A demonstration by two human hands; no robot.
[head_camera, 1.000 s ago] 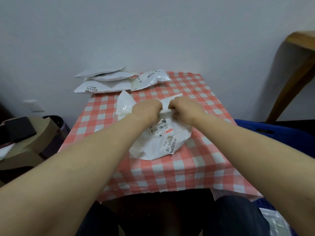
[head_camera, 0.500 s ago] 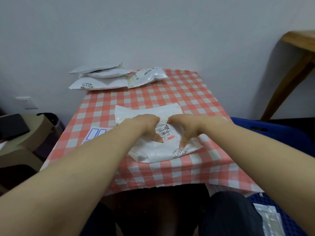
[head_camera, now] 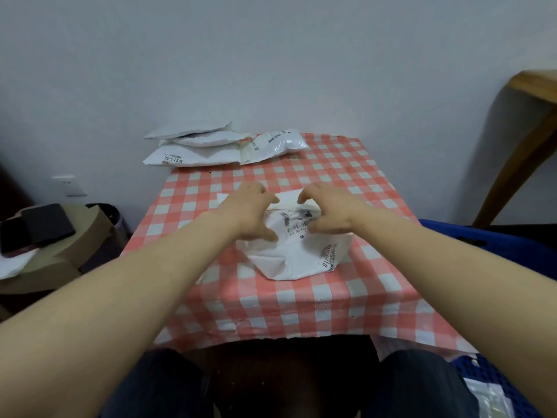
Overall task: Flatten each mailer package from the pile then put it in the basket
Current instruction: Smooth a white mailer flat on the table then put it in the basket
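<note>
**Mailer package under both my hands at mid-table**

Mailer package first in the task, but by size the table [head_camera: 346, 176] leads: it wears a red-and-white checked cloth and stands against a pale wall. To my right, beside and lower than the table, sits the blue basket [head_camera: 512, 245]. At the table's far left corner lies the pile [head_camera: 205, 149] of white mailers, stacked and hanging over the edge. The mailer package [head_camera: 295, 260] lies in the middle of the cloth, well apart from the pile, puffed and creased, its printed label [head_camera: 297, 226] facing up. My left hand [head_camera: 251, 211] grips its upper left part, fingers curled over the far flap and thumb on the near side. My right hand [head_camera: 330, 212] grips the upper right part, fingers hooked onto the flap, thumb at the label.
</note>
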